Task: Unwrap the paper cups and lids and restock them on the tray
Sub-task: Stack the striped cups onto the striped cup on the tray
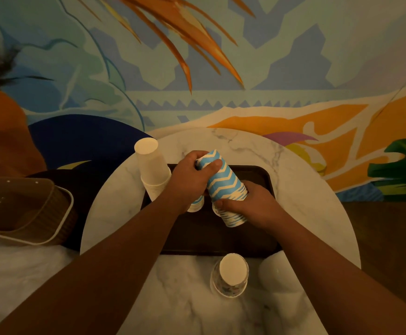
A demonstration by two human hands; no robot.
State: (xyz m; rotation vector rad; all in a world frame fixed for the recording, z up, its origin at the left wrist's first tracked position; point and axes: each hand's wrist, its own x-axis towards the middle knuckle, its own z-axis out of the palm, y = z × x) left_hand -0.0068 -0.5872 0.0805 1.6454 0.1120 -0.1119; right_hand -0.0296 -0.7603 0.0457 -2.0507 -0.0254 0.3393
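**Both hands on the blue zigzag cup stack over the tray**

The left hand (192,177) wraps the upper end of a stack of blue-and-white zigzag cups (225,187), its thumb curled across the closed bottom of the topmost cup. The right hand (250,204) grips the lower end of the same stack, its fingers curled round the bunched rims. The stack is upside down and tilted, its top leaning away from the person and towards the left-hand fingers. It is held above the dark tray (221,238), and whether its lowest rim touches the tray cannot be told.

Just outside the left-hand knuckles stands a tall stack of plain white cups (152,168), upside down at the tray's left edge. Under the left wrist, a short stack of white rims (195,206) peeks out, mostly hidden by the hand.

Nearer the person than the right-hand fingers, off the tray's near edge, a stack of patterned cups in clear wrap (231,274) stands upside down on the marble table (306,189). Just beside it, partly behind the right forearm, lies a pale rounded shape (273,267) too indistinct to name.

Well to the left of both hands, off the table, is a brown woven basket (40,213) with a pale rim. A painted mural (197,68) fills the wall beyond the fingers.
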